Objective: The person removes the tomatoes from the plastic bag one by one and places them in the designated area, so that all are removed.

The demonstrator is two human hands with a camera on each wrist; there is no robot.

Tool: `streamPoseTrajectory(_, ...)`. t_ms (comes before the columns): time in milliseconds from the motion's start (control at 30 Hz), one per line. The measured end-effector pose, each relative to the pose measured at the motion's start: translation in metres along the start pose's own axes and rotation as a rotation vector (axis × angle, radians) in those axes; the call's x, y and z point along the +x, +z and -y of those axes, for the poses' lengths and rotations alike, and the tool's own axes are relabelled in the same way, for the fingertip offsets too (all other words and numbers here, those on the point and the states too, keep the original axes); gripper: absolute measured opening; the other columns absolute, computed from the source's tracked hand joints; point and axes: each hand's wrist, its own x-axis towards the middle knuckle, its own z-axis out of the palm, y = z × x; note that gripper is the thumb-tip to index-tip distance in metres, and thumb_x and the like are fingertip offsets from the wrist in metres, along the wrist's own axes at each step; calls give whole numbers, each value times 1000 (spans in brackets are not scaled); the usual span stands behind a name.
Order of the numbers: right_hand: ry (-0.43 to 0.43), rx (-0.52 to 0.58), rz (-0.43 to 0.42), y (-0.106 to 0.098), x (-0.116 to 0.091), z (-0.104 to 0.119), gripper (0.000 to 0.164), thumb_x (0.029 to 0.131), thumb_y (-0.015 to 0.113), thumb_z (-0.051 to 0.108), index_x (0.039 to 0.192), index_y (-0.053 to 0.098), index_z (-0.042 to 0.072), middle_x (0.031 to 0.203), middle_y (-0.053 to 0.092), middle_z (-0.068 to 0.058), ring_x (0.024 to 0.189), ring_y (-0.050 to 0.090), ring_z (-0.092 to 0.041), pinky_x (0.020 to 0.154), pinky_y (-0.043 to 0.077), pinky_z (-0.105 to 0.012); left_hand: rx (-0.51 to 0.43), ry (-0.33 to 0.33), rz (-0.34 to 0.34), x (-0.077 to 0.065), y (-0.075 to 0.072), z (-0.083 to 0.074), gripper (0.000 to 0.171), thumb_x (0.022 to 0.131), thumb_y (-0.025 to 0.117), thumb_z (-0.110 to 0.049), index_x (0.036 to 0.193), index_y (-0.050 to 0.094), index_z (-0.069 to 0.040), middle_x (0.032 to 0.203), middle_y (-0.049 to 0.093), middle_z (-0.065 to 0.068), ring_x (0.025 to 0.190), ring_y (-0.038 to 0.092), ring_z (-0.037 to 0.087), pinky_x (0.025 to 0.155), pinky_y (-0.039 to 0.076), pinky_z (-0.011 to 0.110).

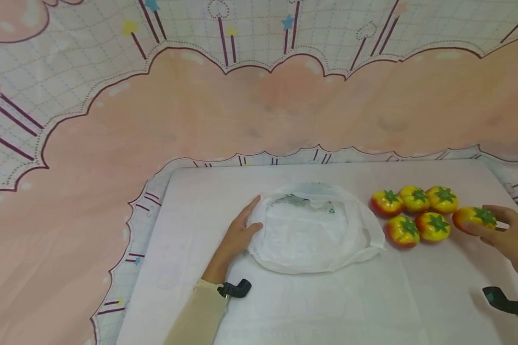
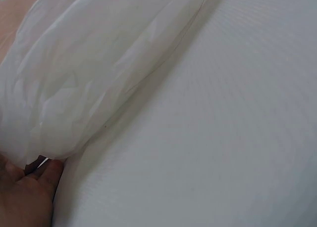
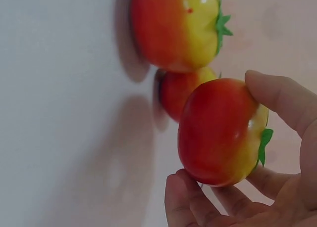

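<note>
A white plastic bag point(image 1: 306, 235) lies on the table with its mouth spread wide and faint green print inside. My left hand point(image 1: 239, 232) touches the bag's left edge, thumb and forefinger spread apart; in the left wrist view only part of that hand point(image 2: 29, 192) shows by the bag's side. At the right, my right hand point(image 1: 507, 230) grips a glossy red-and-yellow toy tomato point(image 1: 472, 220) with a green leafy top. The right wrist view shows this toy tomato point(image 3: 220, 133) between thumb and fingers, above its shadow.
Several more toy tomatoes point(image 1: 416, 199) stand in two rows just right of the bag. A pale sheet covers the table point(image 1: 328, 306). Behind it hangs a peach-coloured patterned cloth point(image 1: 241, 115). Each wrist wears a black strap mount point(image 1: 237, 289).
</note>
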Motion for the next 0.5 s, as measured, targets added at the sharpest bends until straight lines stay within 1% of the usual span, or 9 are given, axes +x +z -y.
streamPoseTrajectory(67, 7, -8, 10, 1, 0, -4, 92, 100, 62, 36, 159, 6, -8, 160, 3, -42, 127, 35, -63, 47, 45, -7, 2, -1, -1, 0, 1, 0, 71, 98, 57, -16, 155, 33, -51, 167, 27, -16, 158, 19, 11, 130, 17, 45)
streamPoseTrajectory(167, 4, -21, 45, 2, 3, -9, 94, 100, 62, 38, 158, 5, -10, 160, 2, -43, 127, 31, -63, 48, 46, -9, 2, -2, -3, 0, 1, -1, 71, 98, 57, -15, 155, 33, -50, 167, 28, -16, 158, 19, 13, 130, 18, 47)
streamPoseTrajectory(300, -22, -38, 98, 5, 7, -15, 97, 100, 61, 42, 156, 5, -13, 158, 0, -45, 127, 26, -64, 50, 49, -13, -2, -2, -5, 0, 1, -2, 71, 98, 57, -15, 155, 34, -49, 167, 28, -15, 158, 19, 15, 130, 18, 48)
streamPoseTrajectory(333, -26, -38, 107, 6, 7, -16, 97, 100, 61, 43, 156, 5, -13, 158, 0, -45, 127, 26, -64, 52, 52, -16, -4, -3, -6, 0, 1, -2, 71, 98, 57, -15, 155, 34, -49, 167, 28, -15, 158, 20, 15, 130, 18, 48)
streamPoseTrajectory(367, -27, -43, 114, 6, 8, -17, 97, 100, 60, 43, 156, 5, -13, 158, 0, -46, 127, 26, -63, 57, 57, -23, -4, -3, -5, 0, 1, -2, 71, 98, 57, -15, 155, 34, -49, 167, 28, -15, 158, 19, 15, 130, 17, 48)
streamPoseTrajectory(400, -24, -42, 124, 7, 9, -17, 99, 99, 61, 45, 156, 4, -13, 158, -1, -45, 128, 25, -63, 68, 61, -30, -2, -7, -5, -1, 1, -1, 71, 98, 57, -15, 155, 34, -50, 167, 28, -17, 158, 19, 14, 130, 18, 47)
streamPoseTrajectory(433, -19, -40, 130, 8, 9, -17, 99, 100, 60, 46, 157, 3, -12, 158, -2, -45, 129, 24, -63, 79, 62, -38, -4, -4, -5, -1, 1, -1, 71, 98, 57, -15, 155, 34, -49, 167, 28, -16, 158, 19, 14, 130, 17, 47)
streamPoseTrajectory(467, -10, -40, 137, 9, 9, -18, 100, 99, 60, 47, 157, 3, -12, 158, -3, -45, 130, 24, -63, 89, 59, -48, -5, -3, -5, -1, 1, -1, 71, 98, 57, -15, 155, 34, -50, 167, 28, -17, 158, 19, 14, 130, 17, 47)
streamPoseTrajectory(500, -2, -38, 142, 10, 10, -18, 101, 99, 60, 48, 157, 2, -11, 158, -4, -45, 131, 23, -63, 96, 53, -58, -2, -6, -6, -1, 1, 0, 71, 98, 57, -15, 155, 34, -51, 166, 28, -18, 158, 19, 13, 130, 18, 46)
